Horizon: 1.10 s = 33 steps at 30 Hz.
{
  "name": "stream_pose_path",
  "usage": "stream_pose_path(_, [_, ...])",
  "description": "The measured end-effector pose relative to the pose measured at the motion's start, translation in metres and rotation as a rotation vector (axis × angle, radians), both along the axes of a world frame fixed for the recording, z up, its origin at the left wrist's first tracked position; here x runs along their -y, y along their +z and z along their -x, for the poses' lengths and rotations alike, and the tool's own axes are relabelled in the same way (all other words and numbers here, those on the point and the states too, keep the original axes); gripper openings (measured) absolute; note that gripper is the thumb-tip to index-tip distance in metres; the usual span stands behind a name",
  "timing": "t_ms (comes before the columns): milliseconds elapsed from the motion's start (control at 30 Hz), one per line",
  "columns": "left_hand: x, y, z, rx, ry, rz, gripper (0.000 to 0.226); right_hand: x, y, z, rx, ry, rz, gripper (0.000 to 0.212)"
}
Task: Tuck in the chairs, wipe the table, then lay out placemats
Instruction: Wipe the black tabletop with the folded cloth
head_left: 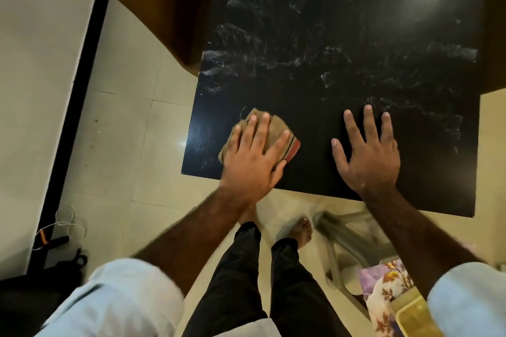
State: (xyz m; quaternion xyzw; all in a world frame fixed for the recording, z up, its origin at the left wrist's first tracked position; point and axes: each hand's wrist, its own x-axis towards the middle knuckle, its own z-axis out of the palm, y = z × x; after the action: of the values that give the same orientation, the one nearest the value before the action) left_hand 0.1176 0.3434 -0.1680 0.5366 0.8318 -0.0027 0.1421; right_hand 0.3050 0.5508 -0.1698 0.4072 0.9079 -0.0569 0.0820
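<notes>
A: Where the pale floor tiles (115,128) meet the wall at far left, a black skirting strip runs along it, with a thin white cable (65,223) looped at its foot. What sits next along?

B: A brown chair (164,3), smooth and curved, its edge against the left side of the tabletop (315,35). The tabletop is black, glossy and rectangular, streaked with whitish wet smears over the far half; the near strip looks clean and matte, with a faint wood grain at the near-left corner.

A: Left hand (252,156)?

B: Flat on a folded tan cloth (276,131), coarse weave, a red stripe at its right edge, a loose thread at the top. Fingers (262,126) spread and pressing down on the cloth, not curled round it. Cloth lies near the near-left corner.

A: Right hand (369,156)?

B: Palm down on bare tabletop, fingers splayed apart, holding nothing. Well apart from the cloth.

A: Lower right?

B: A pale plastic chair (345,243) below the near edge, and floral patterned placemats (383,290), purple and cream, beside it.
</notes>
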Motion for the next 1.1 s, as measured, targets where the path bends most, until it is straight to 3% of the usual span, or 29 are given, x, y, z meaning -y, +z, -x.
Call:
stream_pose_path(167, [0.048,-0.002,0.035,-0.036,0.113,0.066,0.077,-0.001,0.001,0.001,-0.002,0.0,0.001,0.076])
stream_pose_path(400, [-0.045,-0.005,0.071,-0.065,0.214,-0.011,0.077,-0.003,-0.003,-0.001,0.007,-0.003,0.006,0.075])
stream_pose_path(533, [0.014,-0.002,0.04,-0.046,0.074,0.01,0.076,-0.001,-0.003,-0.001,-0.019,-0.001,-0.001,0.076])
stream_pose_path(667, [0.092,0.001,0.04,-0.041,0.201,0.065,0.074,0.001,0.0,0.001,-0.017,-0.004,0.006,0.076])
stream_pose_path(933, [-0.004,-0.001,0.11,-0.065,0.433,-0.015,0.073,0.001,-0.002,0.001,-0.009,0.004,-0.01,0.076])
stream_pose_path(1100, [0.07,0.003,0.051,-0.044,0.333,0.049,0.075,0.002,0.0,0.001,-0.036,0.007,-0.022,0.076])
